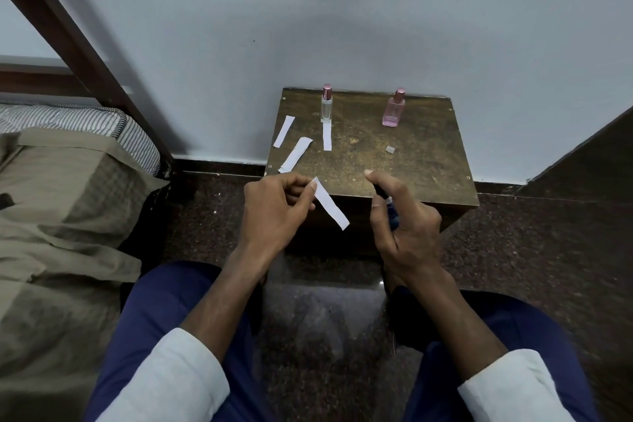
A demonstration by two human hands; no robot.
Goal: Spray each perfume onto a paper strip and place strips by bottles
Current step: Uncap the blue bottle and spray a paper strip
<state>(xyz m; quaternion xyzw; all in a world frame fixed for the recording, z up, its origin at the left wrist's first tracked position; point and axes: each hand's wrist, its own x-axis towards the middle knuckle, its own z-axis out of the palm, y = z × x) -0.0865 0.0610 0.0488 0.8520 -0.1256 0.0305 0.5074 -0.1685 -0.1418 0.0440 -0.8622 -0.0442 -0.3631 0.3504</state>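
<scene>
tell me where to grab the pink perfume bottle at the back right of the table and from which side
Grip the pink bottle around its flat-sided glass body, below the rose cap, coming from the front. It stands upright near the wall, so there is little room behind it, and the table in front of it is bare. The right hand is nearer but holds a dark sprayer.

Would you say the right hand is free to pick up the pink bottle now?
Probably not yet: the right hand is wrapped around a dark spray bottle. Otherwise, the path to the pink bottle looks clear.
</scene>
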